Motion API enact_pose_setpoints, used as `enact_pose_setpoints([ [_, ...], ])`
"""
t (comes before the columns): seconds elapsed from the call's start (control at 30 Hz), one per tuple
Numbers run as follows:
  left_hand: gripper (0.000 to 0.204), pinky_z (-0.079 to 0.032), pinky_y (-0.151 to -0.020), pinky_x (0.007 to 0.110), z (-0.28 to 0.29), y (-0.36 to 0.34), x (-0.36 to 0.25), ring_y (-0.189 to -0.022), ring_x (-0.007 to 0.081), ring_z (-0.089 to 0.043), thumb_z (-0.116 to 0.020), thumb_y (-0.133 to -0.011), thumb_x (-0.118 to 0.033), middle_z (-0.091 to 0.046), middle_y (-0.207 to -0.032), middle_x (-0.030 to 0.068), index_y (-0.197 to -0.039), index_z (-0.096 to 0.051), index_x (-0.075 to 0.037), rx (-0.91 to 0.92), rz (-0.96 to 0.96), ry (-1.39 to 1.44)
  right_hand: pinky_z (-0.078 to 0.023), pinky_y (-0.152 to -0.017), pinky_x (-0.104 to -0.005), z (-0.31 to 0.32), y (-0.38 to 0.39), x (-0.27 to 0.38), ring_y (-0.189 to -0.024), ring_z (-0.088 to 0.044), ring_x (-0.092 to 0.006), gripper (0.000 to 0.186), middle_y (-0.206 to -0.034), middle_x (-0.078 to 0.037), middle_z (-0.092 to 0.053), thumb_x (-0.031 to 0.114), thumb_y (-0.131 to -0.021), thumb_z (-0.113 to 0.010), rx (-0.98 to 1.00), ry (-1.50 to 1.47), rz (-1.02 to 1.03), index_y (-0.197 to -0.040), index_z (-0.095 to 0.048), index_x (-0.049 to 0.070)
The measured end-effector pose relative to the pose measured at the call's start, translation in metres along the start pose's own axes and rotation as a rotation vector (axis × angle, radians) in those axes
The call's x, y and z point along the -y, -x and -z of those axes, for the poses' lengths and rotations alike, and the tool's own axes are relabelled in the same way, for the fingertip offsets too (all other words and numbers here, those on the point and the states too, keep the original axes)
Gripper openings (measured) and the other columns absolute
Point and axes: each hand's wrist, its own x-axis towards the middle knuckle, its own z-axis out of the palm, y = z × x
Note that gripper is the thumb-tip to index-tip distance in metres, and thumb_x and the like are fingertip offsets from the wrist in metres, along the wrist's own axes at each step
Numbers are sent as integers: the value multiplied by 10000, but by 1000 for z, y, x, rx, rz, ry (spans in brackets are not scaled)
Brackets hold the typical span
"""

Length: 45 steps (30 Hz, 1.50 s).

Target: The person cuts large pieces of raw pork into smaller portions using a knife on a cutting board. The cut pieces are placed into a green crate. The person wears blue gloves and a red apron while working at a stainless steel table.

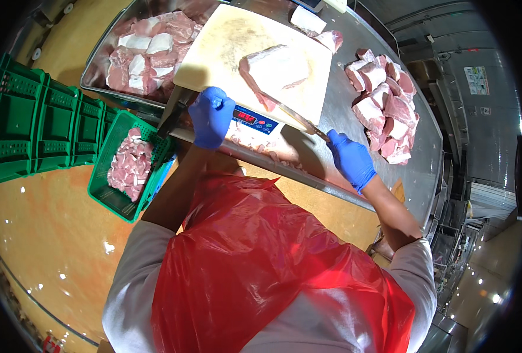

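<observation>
My right hand (351, 160), in a blue glove, is wrapped round the handle of a knife (298, 117). Its blade points up and left over the cutting board (211, 53), along the near edge of a large pale slab of meat (279, 67). My left hand (212, 117), also gloved in blue, is closed in a fist near the board's lower left corner. Whatever its fingers may hold is hidden. Just right of this fist is a blue-and-white digital scale (261, 125) with a lit red display. Small meat trimmings (255, 140) lie by the scale.
Cut meat chunks (387, 109) are heaped on the metal table (325, 109) at right. A metal tub (90, 76) of meat stands at upper left. Below it, a green basket (100, 179) holds trimmings; green crates (17, 117) line the left. Two meat pieces (308, 22) lie behind the board.
</observation>
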Motion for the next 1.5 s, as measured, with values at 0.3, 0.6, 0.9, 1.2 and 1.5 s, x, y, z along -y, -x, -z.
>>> enact_pose_setpoints([
  [0.3, 205, -564, -751, 362, -49, 10, -21, -938, 278, -645, -706, -785, -40, -647, -1051, 89, -985, -667, -60, 205, -283, -236, -481, -613, -505, 5, -38, 27, -761, -619, -474, 200, -881, -273, -632, 65, -937, -638, -423, -352, 89, -1101, -529, 29],
  [0.6, 219, -566, -765, 377, -45, 25, 1, -970, 300, -643, -731, -727, -30, -656, -1020, 113, -942, -709, -63, 125, -413, -109, -548, -645, -483, 4, -72, 27, -782, -681, -401, 230, -897, -209, -675, 171, -974, -519, -133, -127, 168, -1196, -528, 110],
  [0.9, 151, -554, -842, 385, 17, 36, 20, -983, 301, -655, -731, -769, -26, -681, -1056, 119, -912, -691, -56, 170, -443, -163, -541, -726, -503, -4, -114, 51, -861, -676, -425, 322, -969, -218, -695, 210, -964, -555, -193, -289, 207, -1268, -554, 101],
  [1.2, 650, -482, -1030, 471, 290, 141, 193, -1186, 416, -606, -652, -844, -180, -623, -1262, 276, -1445, -453, -35, 659, 683, -1175, -585, -869, -434, -33, -91, -7, -1189, -619, -287, 325, -1244, -130, -640, 210, -1061, -507, -275, -1790, -296, -1321, -514, 15],
  [1.5, 320, -503, -860, 507, 278, 61, 138, -953, 449, -631, -609, -841, -110, -667, -1029, 252, -1155, -666, -88, 332, 252, -720, -493, -712, -293, 23, -268, 112, -825, -570, -116, 204, -949, 1, -621, 203, -1028, -592, -572, -1965, -87, -1168, -614, 56],
])
